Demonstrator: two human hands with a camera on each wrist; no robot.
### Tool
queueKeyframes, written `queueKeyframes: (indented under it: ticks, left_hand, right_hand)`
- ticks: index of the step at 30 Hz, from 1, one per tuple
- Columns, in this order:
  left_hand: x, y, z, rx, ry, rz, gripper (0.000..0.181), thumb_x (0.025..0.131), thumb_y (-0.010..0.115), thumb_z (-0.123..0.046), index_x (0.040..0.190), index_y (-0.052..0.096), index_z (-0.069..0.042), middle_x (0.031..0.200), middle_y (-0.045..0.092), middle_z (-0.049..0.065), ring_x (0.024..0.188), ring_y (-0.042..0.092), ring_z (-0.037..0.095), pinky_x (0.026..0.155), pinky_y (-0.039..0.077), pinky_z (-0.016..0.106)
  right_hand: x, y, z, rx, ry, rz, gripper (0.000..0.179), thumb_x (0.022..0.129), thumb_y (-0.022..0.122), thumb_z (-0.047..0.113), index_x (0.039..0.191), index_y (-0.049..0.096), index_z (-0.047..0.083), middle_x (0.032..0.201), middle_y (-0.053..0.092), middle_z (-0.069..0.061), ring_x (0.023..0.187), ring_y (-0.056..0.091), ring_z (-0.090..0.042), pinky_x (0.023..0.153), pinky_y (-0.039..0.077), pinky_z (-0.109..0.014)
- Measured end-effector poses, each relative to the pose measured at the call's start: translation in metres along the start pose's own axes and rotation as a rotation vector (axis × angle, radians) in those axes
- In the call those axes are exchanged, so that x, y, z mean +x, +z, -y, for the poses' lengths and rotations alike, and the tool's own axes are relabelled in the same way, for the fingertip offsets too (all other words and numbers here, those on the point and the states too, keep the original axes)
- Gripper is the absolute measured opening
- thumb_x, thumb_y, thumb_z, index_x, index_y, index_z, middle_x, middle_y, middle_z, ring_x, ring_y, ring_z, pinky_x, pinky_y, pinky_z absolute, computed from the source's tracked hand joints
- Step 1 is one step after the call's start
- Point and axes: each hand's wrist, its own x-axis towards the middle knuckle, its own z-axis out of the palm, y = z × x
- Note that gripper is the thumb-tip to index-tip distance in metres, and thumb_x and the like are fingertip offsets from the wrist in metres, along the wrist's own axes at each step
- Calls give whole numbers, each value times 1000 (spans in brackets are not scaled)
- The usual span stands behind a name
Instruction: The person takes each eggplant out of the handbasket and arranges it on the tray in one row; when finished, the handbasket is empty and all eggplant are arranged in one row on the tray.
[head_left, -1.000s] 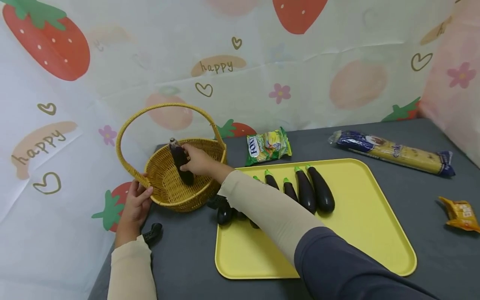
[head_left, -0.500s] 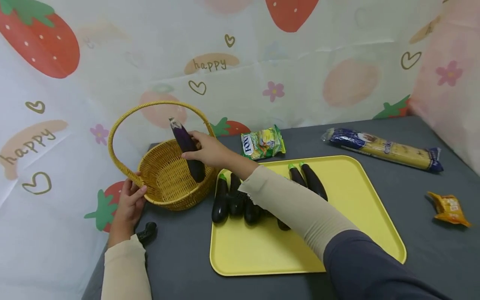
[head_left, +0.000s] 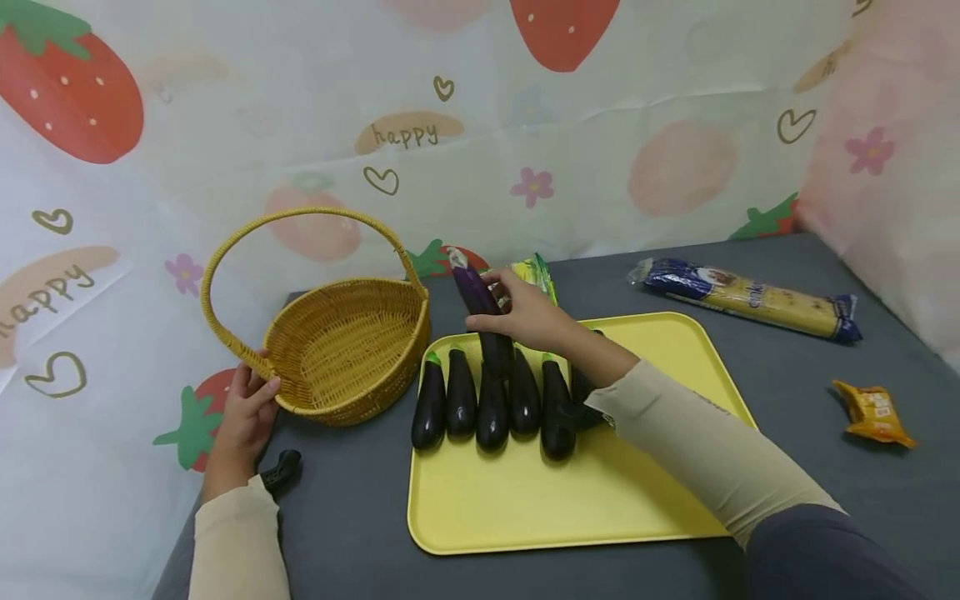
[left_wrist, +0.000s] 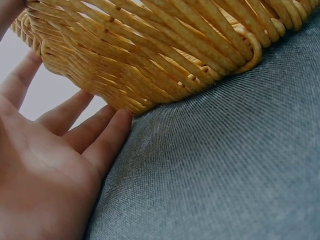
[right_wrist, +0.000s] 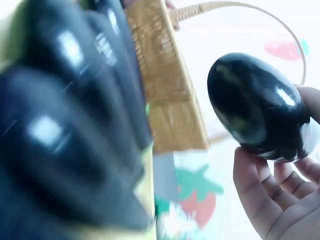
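My right hand (head_left: 528, 317) pinches a dark purple eggplant (head_left: 471, 287) between thumb and fingers. Its pale stem end points up, and it is held above the far edge of the yellow tray (head_left: 487, 517). Below it several glossy eggplants (head_left: 430, 408) lie side by side on the tray, some partly covered by the right hand and sleeve. In the right wrist view the rounded end of the held eggplant (right_wrist: 255, 105) faces the camera. My left hand (head_left: 246, 412) holds the wicker basket (head_left: 345, 342) at its left rim, near the handle's base. Fingers (left_wrist: 107, 135) rest against the basket's outer wall.
A green snack packet (head_left: 536, 273) behind the tray is mostly hidden by the right hand. Further right lie a long bag of pasta (head_left: 750, 298) and a small orange packet (head_left: 873, 414). A patterned cloth (head_left: 570, 175) hangs along the table's back edge.
The right hand has lifted the eggplant out of the basket and carried it right, over the tray. The left hand stays at the basket rim. The whole head view has shifted slightly.
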Motion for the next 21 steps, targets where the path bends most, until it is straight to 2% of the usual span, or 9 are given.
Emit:
queueKeyframes:
  ticks: [6,11,16,21]
  left_hand:
    - [1,2,0,-4,1,10,40,98,44,11,133,44,-7,125,55,10,109,57,18,85,49,27]
    - [-2,3,0,-8,7,0,40,98,44,10,134,43,-7,126,56,11,109,57,18,85,49,27]
    - [-5,4,-2,-8,5,-4,40,98,43,11,134,43,-7,126,56,10,108,58,18,83,50,27]
    - [-2,6,-1,-2,3,0,40,98,43,10,135,43,-6,127,56,11,108,58,18,84,50,28]
  right_hand:
    - [-41,-37,-32,-48,113,-109,76,85,71,52,142,37,14,122,54,-9,105,57,-26,82,49,-45]
    - [-74,-64,-59,-83,190,-164,75,88,66,53,142,37,10,126,51,-14,113,51,-30,89,45,-50]
    - [-105,-80,-82,-86,252,-205,76,90,63,55,142,38,5,131,49,-19,118,48,-35,92,42,-52]
    - [-126,-84,-93,-101,323,-228,74,93,61,52,141,38,0,126,50,-23,108,53,-35,82,46,-47]
